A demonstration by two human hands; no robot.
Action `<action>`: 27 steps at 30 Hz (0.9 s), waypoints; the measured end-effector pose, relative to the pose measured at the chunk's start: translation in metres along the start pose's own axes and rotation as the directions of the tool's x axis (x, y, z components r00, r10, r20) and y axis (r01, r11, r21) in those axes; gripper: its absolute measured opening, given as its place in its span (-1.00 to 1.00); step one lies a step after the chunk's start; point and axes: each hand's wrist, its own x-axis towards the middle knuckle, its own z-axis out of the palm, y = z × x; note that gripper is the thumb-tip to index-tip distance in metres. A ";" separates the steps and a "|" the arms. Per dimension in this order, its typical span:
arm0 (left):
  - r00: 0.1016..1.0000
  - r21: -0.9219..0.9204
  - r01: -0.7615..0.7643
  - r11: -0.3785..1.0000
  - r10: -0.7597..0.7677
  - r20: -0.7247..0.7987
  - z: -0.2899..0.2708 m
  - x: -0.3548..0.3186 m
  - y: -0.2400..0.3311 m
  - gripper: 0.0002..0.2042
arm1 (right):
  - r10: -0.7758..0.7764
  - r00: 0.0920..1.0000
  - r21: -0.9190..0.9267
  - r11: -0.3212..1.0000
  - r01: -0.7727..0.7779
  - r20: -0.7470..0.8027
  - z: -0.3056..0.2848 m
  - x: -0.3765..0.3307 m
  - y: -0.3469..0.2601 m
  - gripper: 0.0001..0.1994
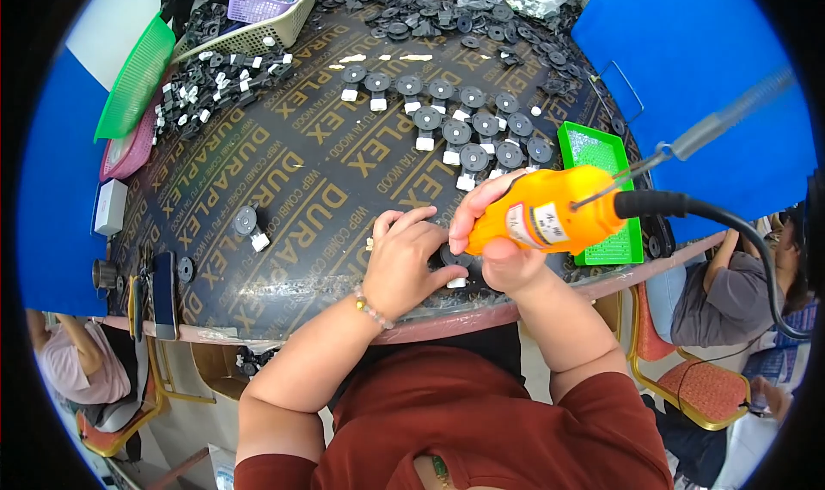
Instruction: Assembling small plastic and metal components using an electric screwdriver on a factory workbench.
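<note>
My right hand (pixel 509 267) is wrapped round an orange electric screwdriver (pixel 550 211), which hangs from a spring and trails a black cable. Its tip is hidden behind the hand and the tool body. Near the front edge of the table, my left hand (pixel 402 262) steadies a black wheel part with a white block (pixel 458 282) between thumb and fingers, mostly covered by both hands. Beyond the hands stand rows of similar black wheel parts with white blocks (pixel 456 132). A single one (pixel 246 221) lies off to the left.
A green tray (pixel 636 228) with small metal bits sits right of the screwdriver. Loose black discs (pixel 421 9) are heaped at the back. Black-and-white pieces (pixel 215 86) pile up at back left, beside green (pixel 137 78) and beige baskets (pixel 284 30). A phone (pixel 164 292) lies at left.
</note>
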 end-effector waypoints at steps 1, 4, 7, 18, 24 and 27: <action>1.000 0.000 0.010 1.000 -0.010 0.009 0.000 0.000 0.001 -0.58 | 0.007 1.000 -0.019 1.000 -0.007 0.003 -0.001 -0.002 0.001 -0.42; 1.000 0.015 0.005 1.000 -0.005 0.003 0.001 -0.001 0.004 -0.57 | 0.014 1.000 -0.009 1.000 -0.014 -0.025 -0.003 -0.005 0.007 -0.40; 1.000 0.020 -0.007 1.000 0.007 0.011 0.001 0.002 0.008 -0.56 | -0.018 0.998 0.036 0.999 0.021 -0.067 -0.015 -0.005 -0.002 -0.39; 1.000 0.103 -0.016 0.995 0.018 -0.020 0.005 0.004 0.009 -0.53 | -0.381 0.841 -0.602 0.794 0.085 -0.383 -0.190 -0.019 -0.086 -0.72; 1.000 0.115 -0.016 0.993 0.017 -0.011 0.007 0.002 0.007 -0.53 | -0.420 0.811 -0.596 0.795 0.112 -0.407 -0.209 -0.030 -0.081 -0.72; 1.000 0.118 -0.021 0.993 0.023 -0.014 0.006 0.002 0.007 -0.53 | -0.426 0.815 -0.601 0.790 0.123 -0.393 -0.210 -0.030 -0.079 -0.72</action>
